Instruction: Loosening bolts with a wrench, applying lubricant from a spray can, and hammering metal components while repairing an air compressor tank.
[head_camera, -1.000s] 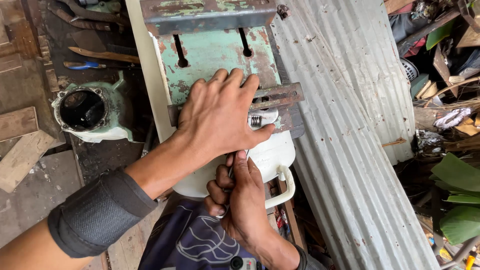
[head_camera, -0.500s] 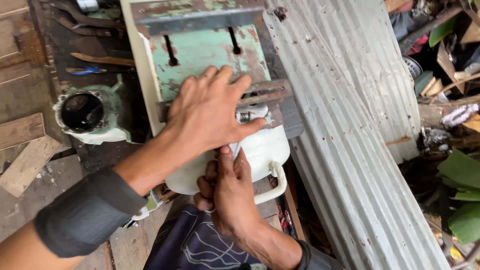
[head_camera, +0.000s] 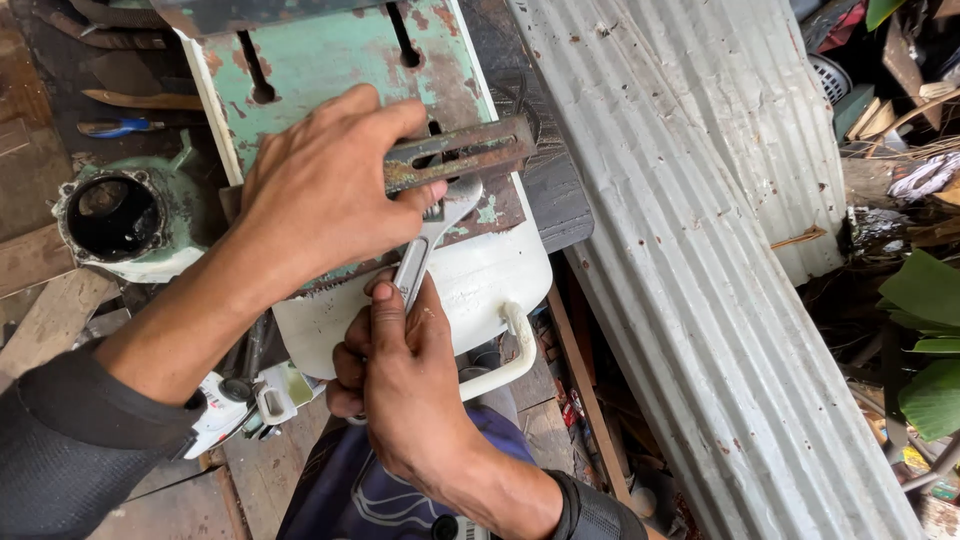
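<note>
My left hand (head_camera: 320, 185) lies palm down, fingers curled forward and pressing, forearm reaching in from lower left. My right hand (head_camera: 400, 385) sits just below it, closed in a grip, thumb extended upward.
</note>
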